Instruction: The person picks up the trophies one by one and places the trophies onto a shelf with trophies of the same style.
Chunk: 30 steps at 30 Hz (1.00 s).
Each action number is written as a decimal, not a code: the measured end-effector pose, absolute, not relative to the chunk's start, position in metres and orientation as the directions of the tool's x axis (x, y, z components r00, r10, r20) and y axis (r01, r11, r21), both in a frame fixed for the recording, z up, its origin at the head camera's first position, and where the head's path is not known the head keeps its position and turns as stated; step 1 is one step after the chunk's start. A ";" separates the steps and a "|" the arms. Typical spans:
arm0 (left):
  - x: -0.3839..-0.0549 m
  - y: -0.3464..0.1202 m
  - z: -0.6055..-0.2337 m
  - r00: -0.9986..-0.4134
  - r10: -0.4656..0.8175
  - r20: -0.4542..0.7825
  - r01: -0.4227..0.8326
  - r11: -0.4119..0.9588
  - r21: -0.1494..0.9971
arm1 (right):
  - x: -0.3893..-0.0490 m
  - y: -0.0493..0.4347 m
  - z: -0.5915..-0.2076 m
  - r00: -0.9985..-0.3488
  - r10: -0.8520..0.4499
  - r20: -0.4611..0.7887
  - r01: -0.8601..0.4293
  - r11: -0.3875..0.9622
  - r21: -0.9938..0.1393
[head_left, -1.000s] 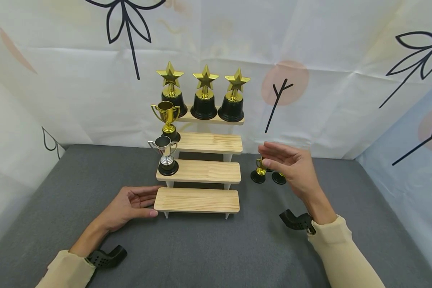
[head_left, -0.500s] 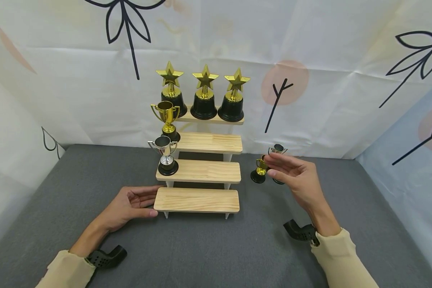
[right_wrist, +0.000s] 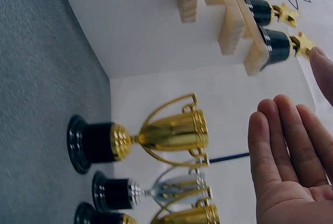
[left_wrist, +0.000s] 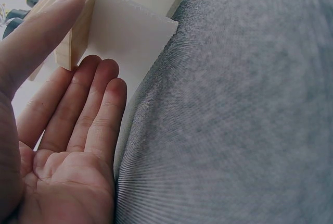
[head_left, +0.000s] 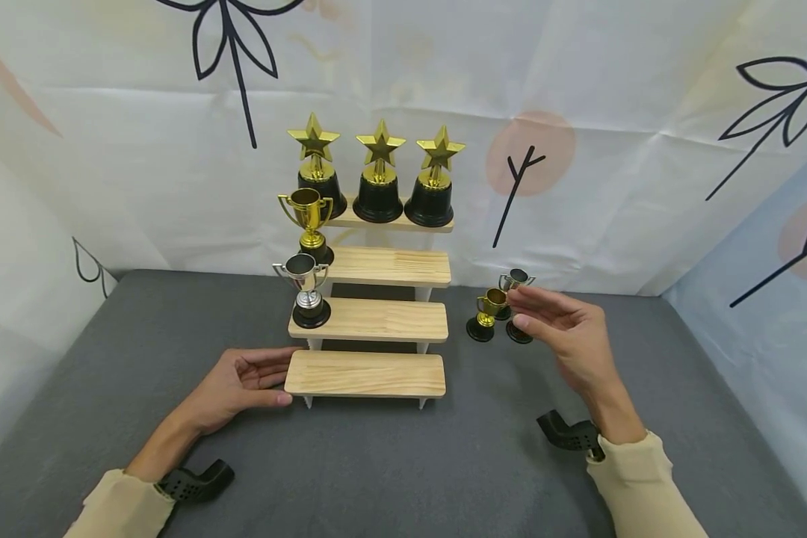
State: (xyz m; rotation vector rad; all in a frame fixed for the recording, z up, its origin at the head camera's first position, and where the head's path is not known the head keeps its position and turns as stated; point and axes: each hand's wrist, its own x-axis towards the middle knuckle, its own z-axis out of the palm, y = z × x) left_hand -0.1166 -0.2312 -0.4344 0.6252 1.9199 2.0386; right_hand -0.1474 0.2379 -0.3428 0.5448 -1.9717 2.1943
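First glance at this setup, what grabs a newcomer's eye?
Probably the three gold star trophies, lined up on the top step of the wooden stand. Next, a gold cup and a silver cup at the left ends of the two steps below. Then the open right hand, beside three more cups right of the stand.

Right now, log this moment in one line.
left hand: empty, beside bottom wooden step | right hand: empty, near tabletop trophy cups | three gold star trophies: top step

right wrist: lowest gold cup (right_wrist: pixel 200 216) cut off | head: mostly hidden
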 end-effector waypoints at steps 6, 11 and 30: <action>-0.116 -0.231 -0.434 -0.873 0.474 0.115 0.095 -0.066 0.993 | -0.150 0.249 -0.339 -0.909 -0.093 0.405 -0.383 -0.191 -0.904; -0.115 -0.231 -0.433 -0.873 0.474 0.118 0.101 -0.063 0.993 | -0.151 0.260 -0.337 -0.905 -0.037 0.423 -0.406 -0.217 -0.888; -0.115 -0.231 -0.431 -0.871 0.477 0.120 0.098 -0.071 0.993 | -0.166 0.292 -0.360 -0.935 0.124 0.333 -0.352 -0.199 -0.915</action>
